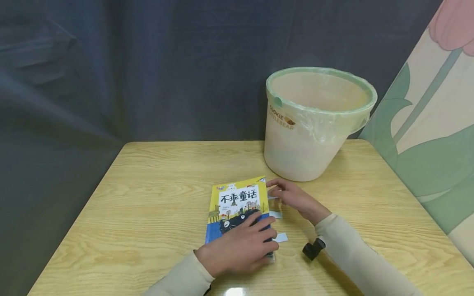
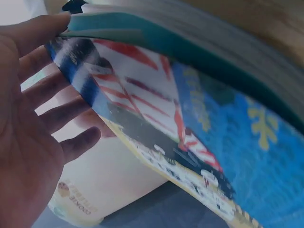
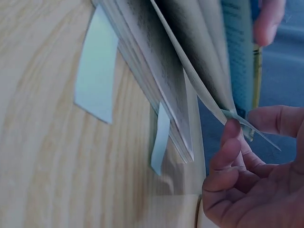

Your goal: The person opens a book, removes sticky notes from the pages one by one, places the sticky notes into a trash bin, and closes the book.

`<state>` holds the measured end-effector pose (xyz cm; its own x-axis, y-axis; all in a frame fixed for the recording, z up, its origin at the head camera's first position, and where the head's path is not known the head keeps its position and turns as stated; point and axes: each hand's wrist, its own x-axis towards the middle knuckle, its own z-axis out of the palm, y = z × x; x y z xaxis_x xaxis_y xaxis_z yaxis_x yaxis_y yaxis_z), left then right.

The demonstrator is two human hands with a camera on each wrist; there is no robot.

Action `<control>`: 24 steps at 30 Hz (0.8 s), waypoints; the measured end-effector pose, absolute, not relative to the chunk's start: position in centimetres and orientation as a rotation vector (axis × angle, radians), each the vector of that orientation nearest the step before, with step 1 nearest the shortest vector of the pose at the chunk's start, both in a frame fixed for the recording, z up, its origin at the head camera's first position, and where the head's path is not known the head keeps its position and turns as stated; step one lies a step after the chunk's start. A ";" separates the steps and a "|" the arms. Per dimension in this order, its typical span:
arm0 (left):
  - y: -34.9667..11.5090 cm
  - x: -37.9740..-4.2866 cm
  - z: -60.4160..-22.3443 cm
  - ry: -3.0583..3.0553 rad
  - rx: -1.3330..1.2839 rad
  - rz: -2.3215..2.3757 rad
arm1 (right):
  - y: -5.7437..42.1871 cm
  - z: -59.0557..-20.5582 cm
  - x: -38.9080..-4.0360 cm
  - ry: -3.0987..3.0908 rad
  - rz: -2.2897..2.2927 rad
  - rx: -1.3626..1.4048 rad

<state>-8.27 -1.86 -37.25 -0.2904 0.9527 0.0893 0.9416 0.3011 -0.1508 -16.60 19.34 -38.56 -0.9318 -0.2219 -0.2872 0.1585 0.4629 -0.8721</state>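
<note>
A yellow and blue picture book lies on the wooden table with its front cover up. My left hand reaches across its lower part, fingers over the cover; in the left wrist view the thumb is at the page edge, gripping the lifted cover side. At the book's upper right edge, my right hand pinches a pale paper slip by the fanned pages. Two more slips, an upper one and a lower one, stick out from the right side of the pages.
A large cream bucket with a green rim and a clear plastic liner stands at the back right, just beyond the right hand. Dark cloth hangs behind the wooden table. A flower-patterned panel borders the right side.
</note>
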 end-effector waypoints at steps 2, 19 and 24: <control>-2.2 -8.4 -37.0 -2.399 -1.773 0.062 | 19.4 -38.7 -16.6 2.365 -1.466 -0.067; -1.5 -7.7 -37.2 -2.362 -1.765 0.199 | 19.4 -38.6 -16.4 2.373 -1.449 -0.066; -0.8 -7.5 -38.3 -2.297 -1.744 0.258 | 19.1 -38.3 -16.1 2.376 -1.452 -0.048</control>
<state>-7.53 -0.82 -38.27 -0.2550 0.9630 0.0874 0.9197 0.2694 -0.2857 -16.13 19.11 -38.34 -0.9364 -0.2105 -0.2807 0.1538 0.4729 -0.8676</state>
